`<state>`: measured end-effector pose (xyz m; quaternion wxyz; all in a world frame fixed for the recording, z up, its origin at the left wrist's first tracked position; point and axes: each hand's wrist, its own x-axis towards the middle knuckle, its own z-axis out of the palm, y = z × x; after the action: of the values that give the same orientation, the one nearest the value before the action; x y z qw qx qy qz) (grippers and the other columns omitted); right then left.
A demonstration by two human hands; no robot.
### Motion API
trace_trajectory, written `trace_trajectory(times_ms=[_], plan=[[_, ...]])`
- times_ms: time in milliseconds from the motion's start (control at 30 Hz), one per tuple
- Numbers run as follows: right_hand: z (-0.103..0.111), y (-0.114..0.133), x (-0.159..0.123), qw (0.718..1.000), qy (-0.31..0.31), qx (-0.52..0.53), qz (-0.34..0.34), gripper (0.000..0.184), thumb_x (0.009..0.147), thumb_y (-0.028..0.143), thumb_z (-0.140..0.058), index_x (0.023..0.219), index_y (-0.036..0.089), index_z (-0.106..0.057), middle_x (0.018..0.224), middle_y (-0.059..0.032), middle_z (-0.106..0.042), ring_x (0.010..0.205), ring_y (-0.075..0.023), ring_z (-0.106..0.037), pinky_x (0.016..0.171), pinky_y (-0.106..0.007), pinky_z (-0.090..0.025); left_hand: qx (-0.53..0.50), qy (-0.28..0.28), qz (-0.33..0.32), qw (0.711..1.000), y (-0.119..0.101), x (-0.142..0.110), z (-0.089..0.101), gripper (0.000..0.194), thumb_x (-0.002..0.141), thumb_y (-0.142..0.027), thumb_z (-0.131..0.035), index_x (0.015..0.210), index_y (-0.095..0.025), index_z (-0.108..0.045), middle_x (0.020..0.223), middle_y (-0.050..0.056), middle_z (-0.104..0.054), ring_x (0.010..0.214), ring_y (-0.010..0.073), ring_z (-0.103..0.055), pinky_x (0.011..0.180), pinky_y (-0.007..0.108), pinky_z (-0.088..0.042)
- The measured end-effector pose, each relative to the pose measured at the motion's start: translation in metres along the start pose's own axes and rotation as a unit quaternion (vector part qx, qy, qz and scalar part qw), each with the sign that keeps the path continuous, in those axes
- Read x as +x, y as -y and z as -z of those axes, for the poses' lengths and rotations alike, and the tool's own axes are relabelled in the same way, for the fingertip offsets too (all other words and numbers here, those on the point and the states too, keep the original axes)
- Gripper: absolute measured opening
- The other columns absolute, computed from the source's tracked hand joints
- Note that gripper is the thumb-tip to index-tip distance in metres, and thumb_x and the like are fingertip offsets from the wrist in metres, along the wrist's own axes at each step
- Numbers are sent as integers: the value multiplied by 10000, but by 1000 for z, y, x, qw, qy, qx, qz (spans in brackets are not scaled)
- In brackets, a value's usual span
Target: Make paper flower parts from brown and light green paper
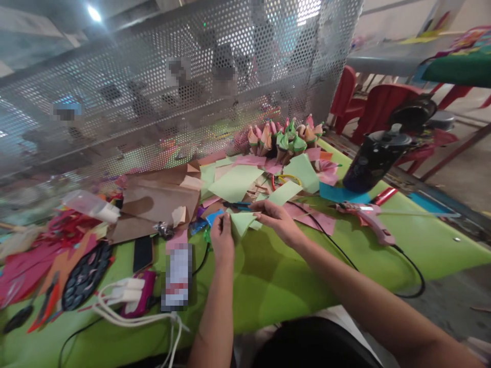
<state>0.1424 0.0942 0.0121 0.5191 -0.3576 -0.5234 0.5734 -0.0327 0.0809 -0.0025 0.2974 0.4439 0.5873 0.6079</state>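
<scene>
A small piece of light green paper (241, 224), folded or curled to a point at the bottom, is held up over the front of the table. My left hand (222, 239) pinches its left edge between thumb and fingers. At the upper right corner of the same paper, my right hand (279, 221) is closed with its fingertips together. Just beyond my hands lie flat light green sheets (235, 181) and pink paper pieces (314, 219). A dark-handled tool (242, 206), partly hidden, sits behind the held paper.
Paper flower cones (286, 140) stand at the back. On the right are a pink glue gun (370, 217) with a trailing cord and a dark tumbler (374, 161). Brown paper (157, 199), a clear bottle (90, 205), phones and a magenta power strip (148, 291) lie left. Perforated metal (146, 107) rises behind.
</scene>
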Motion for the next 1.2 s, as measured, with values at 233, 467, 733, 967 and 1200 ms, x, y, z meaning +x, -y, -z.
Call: trace_trajectory(times_ms=[233,467,733,967,1200], plan=[[-3,-5,5,999,-24,-24,-18,348,673,508,-797,748,186,-689,669,-3,-660,596,-146,-559,558,-271,-440,54,20,-58,997,-8,-3,-1,527,802,-713,-607,813,-191,-679,747,21,-656,733,172,-584,688,266,-469],[-3,-4,3,999,-52,-9,-1,349,716,534,-767,723,192,-701,637,3,-639,584,-137,-552,568,-273,-446,68,1,-74,995,-8,-5,-1,507,832,-700,-580,809,-201,-668,742,18,-652,726,167,-580,694,265,-473],[0,-3,3,999,-45,-23,10,357,778,541,-713,706,193,-685,645,3,-627,600,-146,-570,601,-284,-468,72,-6,-83,994,-10,-7,-1,485,846,-681,-576,823,-205,-667,783,32,-667,755,179,-597,729,281,-476],[-1,0,-1,998,-45,-7,51,306,816,470,-699,958,200,-732,866,-33,-707,752,-161,-612,687,-291,-493,-52,-18,40,998,1,0,-1,509,744,-693,-671,781,-188,-617,694,-19,-587,676,137,-527,660,251,-435],[-3,3,-3,991,-51,-90,82,158,778,309,-673,891,207,-716,763,-11,-690,691,-164,-602,667,-302,-485,-88,20,79,993,4,-2,-6,460,738,-625,-712,769,-183,-589,691,-38,-565,653,115,-515,647,236,-419]])
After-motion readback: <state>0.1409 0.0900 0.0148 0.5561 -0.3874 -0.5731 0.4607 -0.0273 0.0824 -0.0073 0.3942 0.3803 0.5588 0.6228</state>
